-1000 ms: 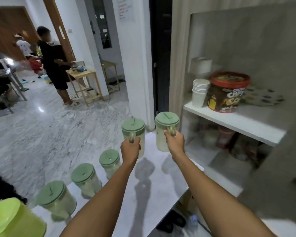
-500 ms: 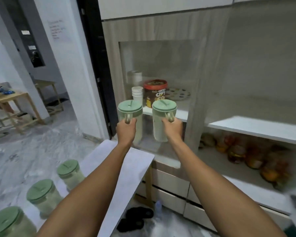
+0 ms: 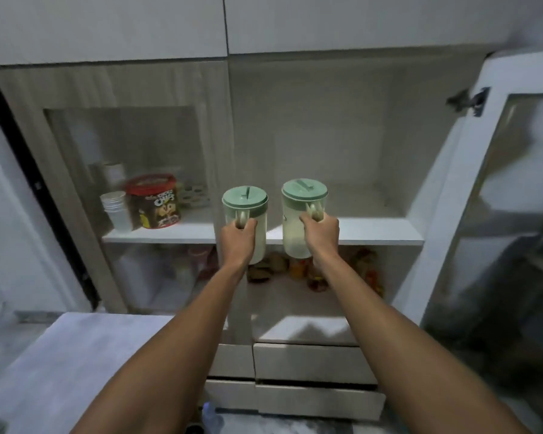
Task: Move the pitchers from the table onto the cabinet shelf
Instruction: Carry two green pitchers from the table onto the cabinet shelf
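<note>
Left hand [image 3: 237,238] clenched on left pitcher [image 3: 245,214] handle — right hand [image 3: 320,233] on right pitcher [image 3: 301,211]. Shelf [image 3: 373,231] edge just behind both fists.

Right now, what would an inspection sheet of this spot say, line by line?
Surface: white cabinet shelf, open side bare; table corner lower left.
Job's things: two green-lidded pitchers, left pitcher and right pitcher, held by their handles in front of the shelf edge, not yet set down.
Clutter: stacked cups and a red-lidded tub behind the glass door; jars below.
Grippers: left hand, right hand, each closed on a handle.
Cables: nothing seen.
Surroundings: open cabinet door right; drawers beneath.
</note>
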